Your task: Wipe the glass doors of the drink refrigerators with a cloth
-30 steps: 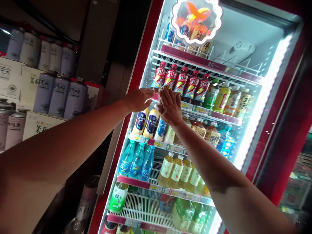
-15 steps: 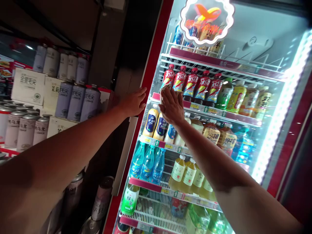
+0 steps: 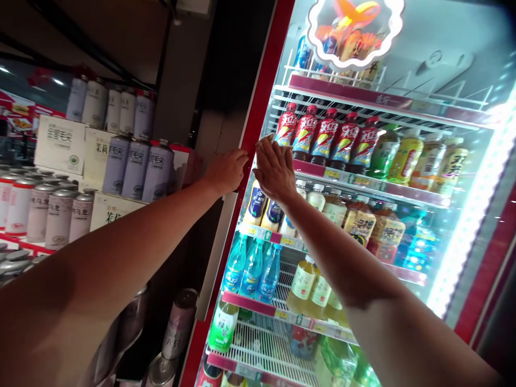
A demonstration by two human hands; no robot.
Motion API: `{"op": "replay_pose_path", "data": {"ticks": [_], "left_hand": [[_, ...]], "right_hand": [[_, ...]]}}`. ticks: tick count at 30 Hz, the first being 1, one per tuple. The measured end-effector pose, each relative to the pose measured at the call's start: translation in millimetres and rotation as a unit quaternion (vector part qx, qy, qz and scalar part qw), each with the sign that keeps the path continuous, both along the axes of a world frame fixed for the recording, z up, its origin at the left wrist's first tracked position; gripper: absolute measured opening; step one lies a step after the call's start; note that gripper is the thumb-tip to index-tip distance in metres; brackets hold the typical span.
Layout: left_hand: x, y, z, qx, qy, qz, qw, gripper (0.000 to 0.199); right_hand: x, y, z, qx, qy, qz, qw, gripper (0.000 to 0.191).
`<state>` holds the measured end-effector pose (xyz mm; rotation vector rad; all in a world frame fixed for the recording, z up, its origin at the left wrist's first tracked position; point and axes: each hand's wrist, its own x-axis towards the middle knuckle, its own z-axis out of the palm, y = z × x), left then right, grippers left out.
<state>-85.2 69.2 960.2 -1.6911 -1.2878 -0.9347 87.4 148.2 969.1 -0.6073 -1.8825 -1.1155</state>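
My right hand (image 3: 276, 171) presses a brownish cloth (image 3: 266, 142) flat against the glass door (image 3: 439, 137) of a lit drinks cooler, close to its left side. Only the cloth's edges show past the fingers. At the cooler's red door frame (image 3: 264, 80), my left hand (image 3: 228, 171) rests with its fingertips curled onto the edge. Whether those fingers grip the frame or only lean on it is hard to see. Behind the glass, red-capped bottles (image 3: 305, 131) stand in a row beside my right hand, and dark-labelled bottles (image 3: 255, 201) are partly covered by it.
Left of the cooler are shelves with purple cans (image 3: 137, 164), pink cans (image 3: 60, 215) and white boxes (image 3: 59, 142). A glowing round sign (image 3: 355, 32) hangs at the cooler's top. Lower shelves hold blue bottles (image 3: 252, 269) and a green tea bottle (image 3: 223, 327).
My right hand and the cloth have slid left across the glass, nearer the red frame. My left hand stays at the frame, its fingers more curled. The view has shifted slightly.
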Motion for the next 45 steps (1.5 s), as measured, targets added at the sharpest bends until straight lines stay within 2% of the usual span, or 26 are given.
{"op": "replay_pose_path", "data": {"ticks": [2, 4, 7, 10, 12, 14, 18, 21, 25, 28, 31, 33, 35, 39, 42, 45], "left_hand": [[0.7, -0.6, -0.8, 0.008, -0.021, -0.002, 1.0, 0.058], [-0.3, 0.9, -1.1, 0.023, -0.042, -0.01, 0.999, 0.07], [-5.2, 6.9, -1.2, 0.053, -0.047, -0.029, 0.997, 0.084], [-10.6, 13.2, -2.0, 0.067, -0.03, -0.043, 0.996, 0.085], [-12.8, 15.7, -3.1, 0.074, -0.024, -0.042, 0.996, 0.085], [-14.1, 17.5, -4.1, 0.081, -0.023, -0.039, 0.996, 0.09], [-17.3, 22.0, -4.0, 0.07, -0.006, -0.043, 0.997, 0.102], [-19.9, 25.6, -2.6, 0.056, 0.005, -0.048, 0.997, 0.105], [-20.5, 28.7, -0.6, 0.054, 0.02, -0.061, 0.996, 0.104], [-19.4, 31.0, 0.8, 0.045, 0.023, -0.059, 0.997, 0.105], [-18.7, 33.2, 2.6, 0.019, 0.019, -0.051, 0.998, 0.107], [-18.9, 33.9, 3.8, -0.007, 0.016, -0.045, 0.999, 0.108], [-19.6, 33.5, 4.6, -0.034, 0.017, -0.03, 0.999, 0.106], [-21.6, 30.1, 4.5, -0.043, 0.042, 0.0, 0.998, 0.098], [-21.1, 26.8, 4.7, -0.035, 0.064, 0.009, 0.997, 0.093], [-17.1, 24.2, 7.2, -0.027, 0.098, 0.004, 0.995, 0.089]], "right_hand": [[-10.7, 2.5, 9.6, -0.004, 0.035, 0.004, 0.999, 0.065], [-22.9, 3.0, 11.2, -0.008, 0.05, 0.009, 0.999, 0.063], [-34.0, -0.4, -3.1, -0.004, 0.009, 0.022, 1.0, 0.061], [-31.2, -5.8, -20.8, 0.002, -0.063, 0.034, 0.997, 0.059], [-25.4, -8.2, -22.3, 0.001, -0.088, 0.034, 0.996, 0.057], [-21.5, -9.0, -12.9, -0.004, -0.08, 0.022, 0.997, 0.057], [-27.5, -6.4, 14.9, -0.011, 0.013, -0.007, 1.0, 0.06], [-32.6, -3.7, 19.9, -0.01, 0.029, 0.001, 1.0, 0.06], [-22.0, 0.4, 23.1, 0.007, -0.032, 0.009, 0.999, 0.06], [-15.7, 5.2, 41.6, 0.013, 0.006, 0.009, 1.0, 0.062], [-21.9, 8.7, 57.3, 0.009, 0.057, 0.013, 0.998, 0.063], [-26.5, 8.2, 56.8, 0.008, 0.043, 0.016, 0.999, 0.061], [-24.6, 5.9, 49.2, 0.011, -0.008, 0.014, 1.0, 0.06], [3.1, 2.7, 40.5, 0.015, -0.09, -0.008, 0.996, 0.059], [25.7, 6.8, 51.4, 0.006, -0.033, -0.026, 0.999, 0.063], [32.3, 12.7, 59.9, 0.003, 0.051, -0.033, 0.998, 0.067]]}}
